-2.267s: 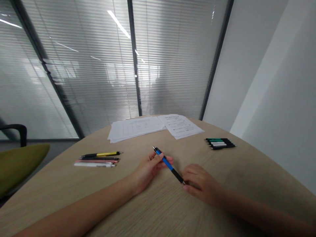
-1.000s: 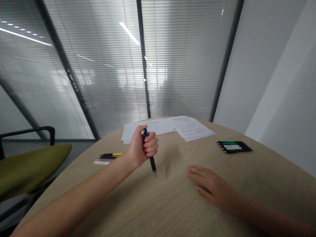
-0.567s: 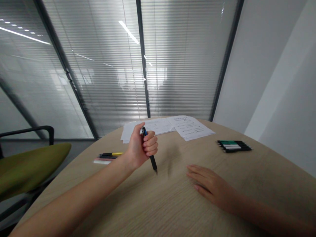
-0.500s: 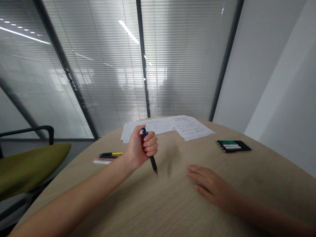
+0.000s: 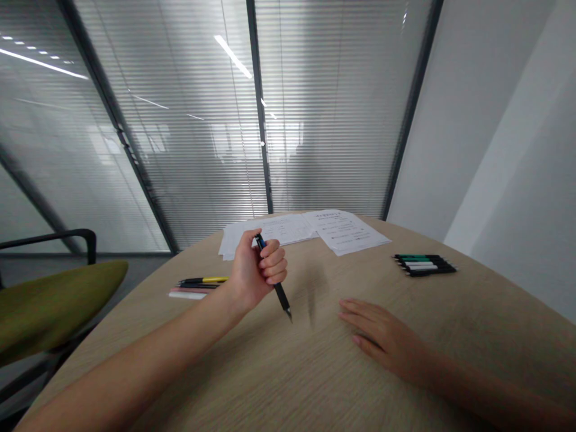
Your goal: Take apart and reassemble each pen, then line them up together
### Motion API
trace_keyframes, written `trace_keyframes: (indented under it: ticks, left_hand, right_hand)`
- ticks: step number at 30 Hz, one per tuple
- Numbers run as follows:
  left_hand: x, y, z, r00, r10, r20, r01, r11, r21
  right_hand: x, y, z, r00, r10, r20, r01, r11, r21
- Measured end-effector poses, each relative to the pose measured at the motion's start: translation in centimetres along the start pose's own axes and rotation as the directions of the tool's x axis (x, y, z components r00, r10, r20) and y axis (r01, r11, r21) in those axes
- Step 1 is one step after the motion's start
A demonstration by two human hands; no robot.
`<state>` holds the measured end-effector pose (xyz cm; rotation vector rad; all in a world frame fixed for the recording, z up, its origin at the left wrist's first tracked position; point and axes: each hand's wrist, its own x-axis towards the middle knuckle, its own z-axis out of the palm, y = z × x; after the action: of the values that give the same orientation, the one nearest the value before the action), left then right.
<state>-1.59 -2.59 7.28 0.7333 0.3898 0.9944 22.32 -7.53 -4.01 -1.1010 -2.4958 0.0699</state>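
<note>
- Black and blue, a slim pen (image 5: pixel 282 296) is held above a wood-grained table (image 5: pixel 315 384), its tip pointed down and to the right, its shadow cast on the surface beside it.
- The barrel is gripped in the closed left hand (image 5: pixel 257 267), with the fingers curled around its middle and the thumb bent over the upper end; whether that end is being pressed cannot be told.
- Nothing is seen in the right hand (image 5: pixel 380 330), which is laid palm down on the table, fingers stretched out, well apart from the pen.
- Little weight is to be expected: the pen is judged light and stiff, easily managed one-handed.
- Some slip may be met on the upper barrel if it is smooth plastic; better purchase is likely to be given by the dark lower section, though its texture cannot be made out.
- The fine tip is judged the most easily damaged part; a hold is best taken around the barrel, with the tip left free.
- A cluster of pens (image 5: pixel 198 287) is partly hidden by the left forearm (image 5: pixel 157 354), a row of pens (image 5: pixel 423 265) is set out at the right, and printed sheets (image 5: pixel 346 233) are spread at the far edge.
</note>
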Motion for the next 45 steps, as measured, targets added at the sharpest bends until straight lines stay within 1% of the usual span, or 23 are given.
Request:
trace_keyframes:
  ticks: [2, 5, 9, 12, 14, 17, 19, 22, 25, 28, 32, 35, 37, 39, 40, 41, 43, 45]
  left_hand:
    - [0.0, -0.4, -0.1, 1.000, 0.002, -0.005, -0.002, 1.000, -0.019]
    - [0.1, -1.1, -0.3, 1.000, 0.001, -0.001, -0.001, 0.999, -0.046]
    - [0.2, -2.4, -0.2, 1.000, -0.009, 0.018, 0.010, 0.999, -0.037]
    - [0.1, -3.7, 0.4, 1.000, -0.008, -0.023, 0.008, 1.000, -0.018]
    - [-0.1, -4.7, 0.7, 0.998, -0.015, -0.065, 0.015, 1.000, -0.001]
    - [-0.2, -6.2, 0.6, 0.996, -0.007, -0.090, 0.012, 0.998, 0.055]
    - [-0.2, -7.1, 0.3, 0.995, -0.020, -0.094, 0.029, 0.995, 0.096]
    - [-0.1, -8.0, -0.3, 0.989, -0.056, -0.135, 0.072, 0.991, 0.112]
    - [-0.1, -8.4, -0.7, 0.980, -0.073, -0.184, 0.098, 0.987, 0.126]
    - [0.0, -8.4, -1.2, 0.978, -0.065, -0.198, 0.086, 0.991, 0.100]
    - [0.1, -8.4, -1.5, 0.984, -0.079, -0.157, 0.085, 0.996, 0.032]
    - [0.3, -8.6, -1.5, 0.992, -0.085, -0.093, 0.089, 0.995, 0.044]
    - [0.6, -8.5, -1.6, 0.995, -0.061, -0.073, 0.068, 0.994, 0.085]
    - [0.9, -8.1, -2.0, 0.998, -0.015, -0.067, 0.027, 0.984, 0.179]
    - [1.0, -7.8, -2.2, 0.998, 0.017, -0.063, 0.000, 0.967, 0.254]
    - [1.1, -7.4, -2.5, 0.998, 0.039, -0.051, -0.019, 0.937, 0.348]
    - [1.2, -6.4, -2.9, 0.995, 0.079, -0.055, -0.037, 0.844, 0.535]
    - [1.2, -5.5, -3.1, 0.998, 0.030, -0.052, 0.011, 0.757, 0.654]
  right_hand:
    - [0.0, 0.0, 0.0, 1.000, 0.000, -0.005, 0.000, 1.000, 0.000]
    - [0.1, -0.2, -0.2, 1.000, -0.004, 0.017, 0.005, 1.000, -0.012]
    - [0.4, -0.5, -0.7, 0.999, -0.010, 0.032, 0.010, 1.000, -0.006]
    - [0.6, -0.8, -1.0, 0.999, -0.049, 0.017, 0.048, 0.999, 0.025]
    - [0.6, -0.9, -1.1, 0.995, -0.097, -0.005, 0.097, 0.994, 0.048]
    - [0.6, -1.1, -1.3, 0.987, -0.151, -0.055, 0.154, 0.986, 0.068]
    - [0.6, -1.3, -1.4, 0.984, -0.157, -0.088, 0.162, 0.985, 0.063]
    - [0.6, -1.4, -1.3, 0.977, -0.137, -0.161, 0.142, 0.990, 0.019]
    - [0.8, -1.3, -1.2, 0.972, -0.123, -0.201, 0.126, 0.992, 0.000]
    - [0.9, -1.1, -1.2, 0.978, -0.112, -0.173, 0.121, 0.992, 0.038]
    - [0.8, -1.1, -1.1, 0.986, -0.100, -0.134, 0.103, 0.994, 0.022]
    - [0.8, -1.1, -1.0, 0.984, -0.084, -0.156, 0.087, 0.996, 0.011]
    - [0.7, -0.9, -1.1, 0.982, -0.045, -0.185, 0.053, 0.998, 0.036]
    - [0.8, -0.6, -1.1, 0.975, 0.045, -0.217, -0.027, 0.996, 0.084]
    - [0.8, -0.3, -1.1, 0.968, 0.103, -0.230, -0.077, 0.990, 0.116]
    - [0.9, 0.0, -1.2, 0.958, 0.163, -0.236, -0.129, 0.980, 0.152]
    - [1.0, 0.8, -1.2, 0.931, 0.278, -0.239, -0.225, 0.948, 0.226]
    - [1.1, 1.7, -1.2, 0.903, 0.360, -0.233, -0.292, 0.915, 0.278]
